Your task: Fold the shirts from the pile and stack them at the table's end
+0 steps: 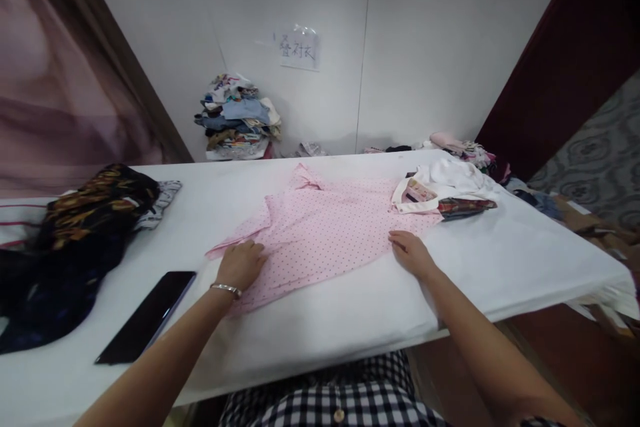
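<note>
Here, dark clothes (95, 234) lie near a black-screened device (147, 317); the left hand (243, 264) rests flat, fingers loose, on a pink dotted shirt (325, 230) spread across the white table (515, 260); the right hand (410, 252) touches its near edge, grip unclear.

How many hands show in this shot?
2: the left hand lies on the left part of the pink dotted shirt; the right hand is farther right, at its near edge. No others show.
</note>
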Demonstrator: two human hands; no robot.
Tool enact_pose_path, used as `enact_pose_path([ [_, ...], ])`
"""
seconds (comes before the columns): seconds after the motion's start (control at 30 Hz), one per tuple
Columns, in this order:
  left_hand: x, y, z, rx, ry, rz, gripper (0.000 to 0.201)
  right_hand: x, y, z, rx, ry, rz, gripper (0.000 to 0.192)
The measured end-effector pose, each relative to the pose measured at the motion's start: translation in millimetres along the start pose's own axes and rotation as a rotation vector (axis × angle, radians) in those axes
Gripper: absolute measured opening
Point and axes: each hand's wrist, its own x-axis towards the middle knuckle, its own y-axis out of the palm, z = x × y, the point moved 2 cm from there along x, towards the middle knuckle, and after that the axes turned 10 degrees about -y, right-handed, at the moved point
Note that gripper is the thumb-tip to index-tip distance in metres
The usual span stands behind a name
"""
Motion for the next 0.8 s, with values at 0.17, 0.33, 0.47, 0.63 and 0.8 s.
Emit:
enact_pose_path([
  [0.17, -23, -11.5, 0, -0.167, 0.049, -0.184, 0.025, 0, 1, -1, -0.007, -0.01, -0.031, 0.03],
  [0.33, -78, -37.4, -18, -0.457, 0.386, -0.433, 0.02, 3, -6, 10, -0.034, 0.014, 0.022, 0.041],
  [0.47, -121, -44.2, -35, -0.557, 0.561, -0.41, 0.018, -3, -10, 62, -0.037, -0.026, 0.024, 0.06],
  [0.63, -141, -33.0, -57, -0.834, 0.479, -0.293, 0.016, -29, 15, 173, 0.206, -0.21, 0.296, 0.079],
  [0.8, -146, -31.9, -100, -1.097, 0.499, 0.052, 0.019, -40, 36, 234, 0.566, -0.092, 0.28, 0.062],
])
